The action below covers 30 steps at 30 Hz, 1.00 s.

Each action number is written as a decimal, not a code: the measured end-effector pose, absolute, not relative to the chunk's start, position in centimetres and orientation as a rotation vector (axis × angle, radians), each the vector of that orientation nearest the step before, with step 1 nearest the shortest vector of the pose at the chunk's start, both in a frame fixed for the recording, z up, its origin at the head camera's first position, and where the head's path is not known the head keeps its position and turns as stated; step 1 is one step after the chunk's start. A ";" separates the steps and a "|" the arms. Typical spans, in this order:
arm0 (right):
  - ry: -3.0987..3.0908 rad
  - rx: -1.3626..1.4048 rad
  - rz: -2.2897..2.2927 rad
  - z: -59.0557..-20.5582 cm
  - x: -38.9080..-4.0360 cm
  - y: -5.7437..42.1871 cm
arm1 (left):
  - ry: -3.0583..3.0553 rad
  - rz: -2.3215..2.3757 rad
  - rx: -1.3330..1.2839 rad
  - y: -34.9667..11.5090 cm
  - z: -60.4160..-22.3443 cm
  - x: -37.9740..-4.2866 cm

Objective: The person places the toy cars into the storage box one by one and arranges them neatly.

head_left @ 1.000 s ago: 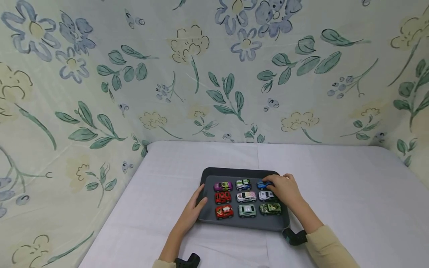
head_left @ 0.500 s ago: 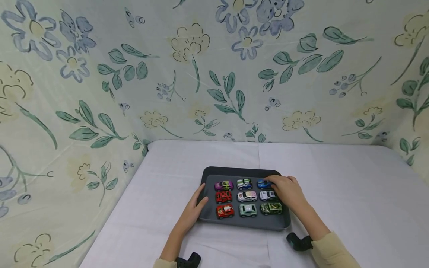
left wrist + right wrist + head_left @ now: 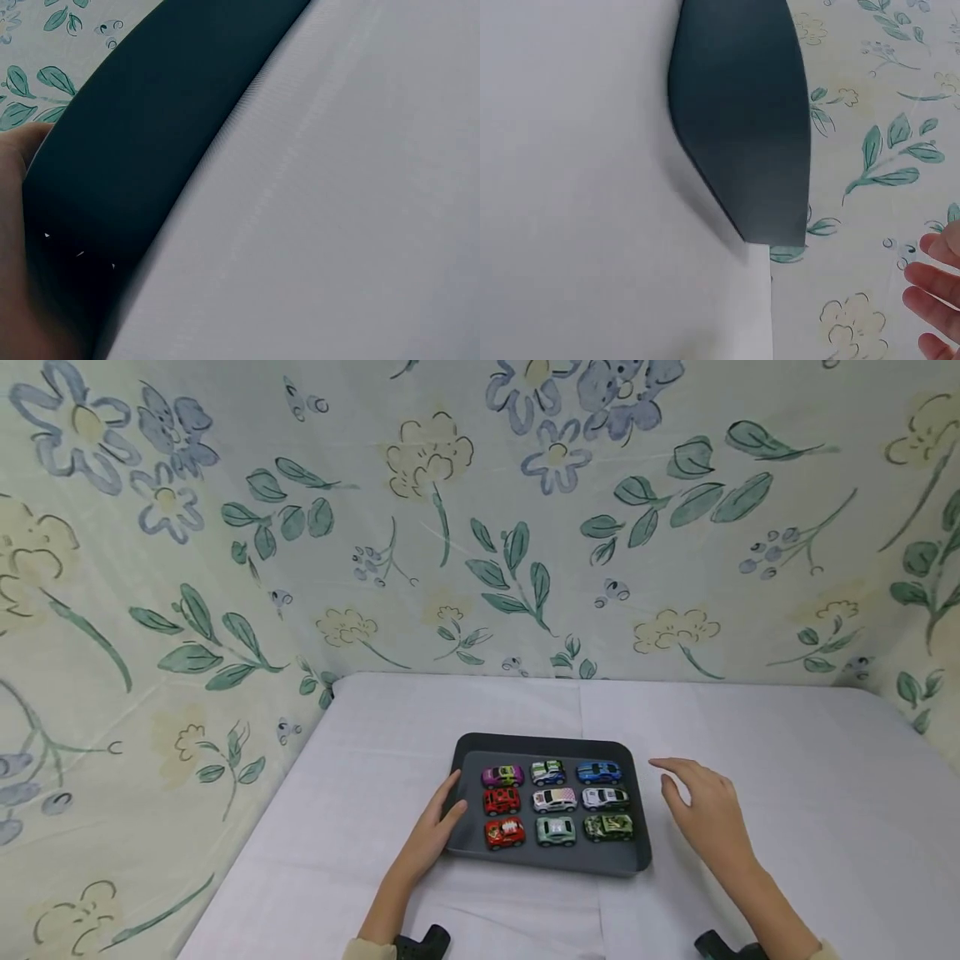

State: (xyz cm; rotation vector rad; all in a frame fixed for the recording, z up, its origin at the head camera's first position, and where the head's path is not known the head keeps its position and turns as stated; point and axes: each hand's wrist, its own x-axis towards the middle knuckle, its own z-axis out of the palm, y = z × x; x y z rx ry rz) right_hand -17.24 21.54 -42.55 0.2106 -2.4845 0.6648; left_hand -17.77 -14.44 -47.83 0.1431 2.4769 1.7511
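Toy cars sit in three rows of three in a dark grey tray (image 3: 517,860). At its right side are a blue car (image 3: 598,772), a white-and-black car (image 3: 604,798) and a green camouflage car (image 3: 608,828). My left hand (image 3: 427,835) holds the tray's left edge, the thumb over the rim. In the left wrist view that hand (image 3: 19,247) is partly cut off beside the dark wall. Right of the tray, apart from it, my right hand (image 3: 708,810) is raised with nothing held. Its fingers (image 3: 934,289) are loosely spread in the right wrist view.
White cloth covers the table (image 3: 405,718). Behind it and at the left hangs a floral curtain (image 3: 420,552). A black wrist device (image 3: 423,943) shows on the left forearm, another black device (image 3: 723,946) on the right.
My right hand has let go of the blue car and moved right, out of the tray. The blue car stays in its row, now fully visible. The left hand keeps its place.
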 end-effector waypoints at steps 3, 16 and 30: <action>-2.459 0.182 0.636 -41.7 -16.2 23.2 | 2.479 1.745 0.144 -14.4 -47.8 -17.8; -2.509 0.183 0.362 -40.9 -13.5 30.4 | 2.429 1.750 0.148 -13.9 -44.7 -16.7; -2.961 0.019 0.222 -43.0 -13.2 32.0 | 2.543 1.813 0.131 -14.5 -47.5 -18.0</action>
